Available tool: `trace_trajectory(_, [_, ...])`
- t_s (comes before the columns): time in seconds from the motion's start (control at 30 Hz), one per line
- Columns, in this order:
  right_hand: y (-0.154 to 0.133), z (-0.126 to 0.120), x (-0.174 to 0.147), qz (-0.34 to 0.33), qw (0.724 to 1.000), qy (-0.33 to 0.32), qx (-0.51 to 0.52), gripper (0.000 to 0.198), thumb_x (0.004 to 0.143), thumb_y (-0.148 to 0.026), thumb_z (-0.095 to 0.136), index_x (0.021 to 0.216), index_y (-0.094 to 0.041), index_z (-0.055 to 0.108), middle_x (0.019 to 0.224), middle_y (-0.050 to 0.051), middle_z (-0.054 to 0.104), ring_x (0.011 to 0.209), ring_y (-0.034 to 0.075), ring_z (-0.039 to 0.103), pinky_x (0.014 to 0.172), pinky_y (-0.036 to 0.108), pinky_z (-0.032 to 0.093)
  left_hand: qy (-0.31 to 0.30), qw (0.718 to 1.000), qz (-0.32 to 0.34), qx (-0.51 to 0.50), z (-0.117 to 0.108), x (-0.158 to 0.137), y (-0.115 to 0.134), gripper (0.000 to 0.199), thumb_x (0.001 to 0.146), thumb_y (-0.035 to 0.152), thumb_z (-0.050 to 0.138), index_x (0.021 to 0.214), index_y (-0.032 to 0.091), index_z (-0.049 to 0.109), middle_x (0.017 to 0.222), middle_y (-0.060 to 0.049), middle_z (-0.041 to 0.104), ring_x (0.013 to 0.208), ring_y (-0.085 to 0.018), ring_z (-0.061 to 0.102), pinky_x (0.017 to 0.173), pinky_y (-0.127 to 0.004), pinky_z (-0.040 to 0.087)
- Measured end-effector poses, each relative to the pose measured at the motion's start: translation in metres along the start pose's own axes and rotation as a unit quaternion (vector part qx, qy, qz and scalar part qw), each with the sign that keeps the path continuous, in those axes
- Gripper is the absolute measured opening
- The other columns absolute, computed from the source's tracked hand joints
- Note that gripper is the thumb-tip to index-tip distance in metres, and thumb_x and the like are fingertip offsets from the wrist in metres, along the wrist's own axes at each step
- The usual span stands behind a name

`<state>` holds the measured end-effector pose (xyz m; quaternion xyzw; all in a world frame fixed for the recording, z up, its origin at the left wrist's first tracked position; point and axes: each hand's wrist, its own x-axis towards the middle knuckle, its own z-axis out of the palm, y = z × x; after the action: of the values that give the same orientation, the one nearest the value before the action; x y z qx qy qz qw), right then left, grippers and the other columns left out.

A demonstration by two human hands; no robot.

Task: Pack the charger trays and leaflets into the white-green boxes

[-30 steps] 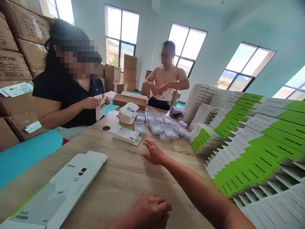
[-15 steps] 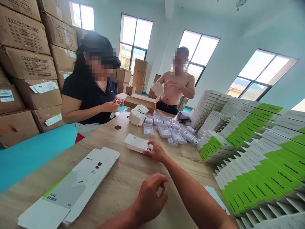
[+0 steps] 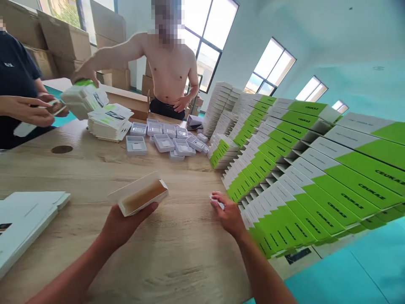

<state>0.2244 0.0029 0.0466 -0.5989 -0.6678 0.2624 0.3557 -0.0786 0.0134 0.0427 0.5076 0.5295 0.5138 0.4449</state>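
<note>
My left hand (image 3: 126, 226) grips a white carton (image 3: 145, 197) from below, above the wooden table. The carton's open side faces up and shows a brown inside, and a thin flap stands along its far edge. Farther right, my right hand (image 3: 226, 211) has its fingers closed on a small white piece (image 3: 216, 202), mostly covered by the fingers, so its kind is unclear. That hand is close to the long rows of stacked white and green boxes (image 3: 284, 169). A stack of flat white cartons (image 3: 28, 215) lies at the left edge.
Several white trays (image 3: 164, 142) lie mid-table beside a pile of small cartons (image 3: 109, 120). Across the table, a co-worker's hand (image 3: 85, 76) rests on another carton stack. Another person's hands (image 3: 38, 109) hold a small white item. The table (image 3: 177, 261) ends at lower right.
The view has swung right. My left hand, earlier curled with no carton in it, now holds an opened carton. My right hand has left the small carton stack and moved towards the boxes.
</note>
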Motion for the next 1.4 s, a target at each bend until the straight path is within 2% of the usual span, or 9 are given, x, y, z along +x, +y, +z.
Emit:
trace_trajectory(0.1, [0.024,-0.048,-0.022,0.031,0.995,0.059,-0.072,0.038,0.087,-0.044,0.071,0.113,-0.017,0.076,0.138,0.018,0.067,0.136,0.034,0.055,0.121,0.056,0.03,0.027,0.998,0.01,0.056,0.001,0.001,-0.003,0.049,0.063,0.06,0.084,0.096,0.024,0.076,0.091,-0.004,0.083,0.092,-0.033,0.077,0.074,-0.035,0.063])
trace_trajectory(0.17, [0.035,-0.064,-0.027,0.041,0.993,0.052,-0.097,0.032,0.081,-0.036,0.075,0.106,-0.017,0.079,0.129,0.018,0.072,0.13,0.034,0.06,0.118,0.053,0.036,0.016,0.995,0.019,0.093,0.0,0.002,-0.006,0.048,0.064,0.061,0.083,0.093,0.023,0.075,0.088,-0.004,0.082,0.088,-0.032,0.077,0.07,-0.033,0.063])
trace_trajectory(0.3, [0.044,-0.064,-0.026,0.057,0.991,0.029,-0.118,0.022,0.085,-0.032,0.066,0.094,-0.021,0.083,0.117,0.011,0.079,0.119,0.028,0.069,0.109,0.041,0.047,-0.039,0.986,0.066,0.148,-0.001,0.004,-0.006,0.046,0.07,0.059,0.079,0.096,0.021,0.074,0.089,-0.006,0.082,0.084,-0.032,0.077,0.068,-0.033,0.062])
trace_trajectory(0.43, [0.046,-0.061,-0.023,0.081,0.988,0.027,-0.129,0.031,0.089,-0.036,0.056,0.091,-0.024,0.084,0.118,0.006,0.08,0.114,0.027,0.072,0.103,0.037,0.051,-0.098,0.965,0.2,0.136,0.002,0.006,-0.003,0.046,0.08,0.048,0.071,0.118,0.021,0.069,0.121,-0.01,0.076,0.109,-0.032,0.073,0.093,-0.041,0.06])
trace_trajectory(0.57, [0.045,-0.06,-0.022,0.096,0.985,0.029,-0.142,0.032,0.086,-0.035,0.055,0.08,-0.024,0.083,0.118,0.005,0.079,0.106,0.027,0.074,0.095,0.034,0.052,-0.124,0.949,0.26,0.132,0.004,0.008,-0.003,0.042,0.083,0.042,0.071,0.119,0.021,0.068,0.126,-0.014,0.072,0.121,-0.032,0.068,0.103,-0.045,0.055])
trace_trajectory(0.77, [0.038,-0.056,-0.019,0.092,0.981,0.026,-0.168,0.026,0.08,-0.042,0.068,0.089,-0.021,0.08,0.097,0.005,0.08,0.091,0.025,0.071,0.082,0.031,0.049,-0.129,0.947,0.265,0.126,0.002,0.009,-0.006,0.04,0.083,0.04,0.071,0.119,0.021,0.068,0.125,-0.013,0.073,0.119,-0.032,0.069,0.102,-0.044,0.056])
trace_trajectory(0.97, [0.04,-0.061,-0.013,0.124,0.977,0.006,-0.174,0.021,0.085,-0.038,0.072,0.077,-0.019,0.074,0.078,0.0,0.075,0.077,0.018,0.068,0.075,0.03,0.049,-0.131,0.946,0.27,0.123,0.001,0.01,-0.009,0.04,0.082,0.035,0.071,0.119,0.022,0.068,0.124,-0.011,0.073,0.117,-0.03,0.069,0.101,-0.042,0.056])
trace_trajectory(1.17, [0.044,-0.062,-0.007,0.159,0.973,-0.01,-0.168,0.027,0.094,-0.042,0.07,0.086,-0.016,0.071,0.081,-0.001,0.071,0.076,0.016,0.068,0.078,0.034,0.055,-0.124,0.949,0.263,0.117,0.002,0.01,-0.01,0.039,0.082,0.037,0.07,0.119,0.023,0.068,0.122,-0.01,0.074,0.114,-0.029,0.07,0.1,-0.042,0.056])
trace_trajectory(1.4, [0.046,-0.061,-0.003,0.173,0.977,-0.006,-0.124,0.027,0.094,-0.041,0.072,0.087,-0.015,0.069,0.083,-0.001,0.07,0.074,0.015,0.066,0.074,0.032,0.055,-0.127,0.951,0.258,0.114,0.002,0.007,-0.004,0.037,0.082,0.034,0.07,0.118,0.023,0.068,0.121,-0.009,0.074,0.112,-0.028,0.071,0.098,-0.041,0.056])
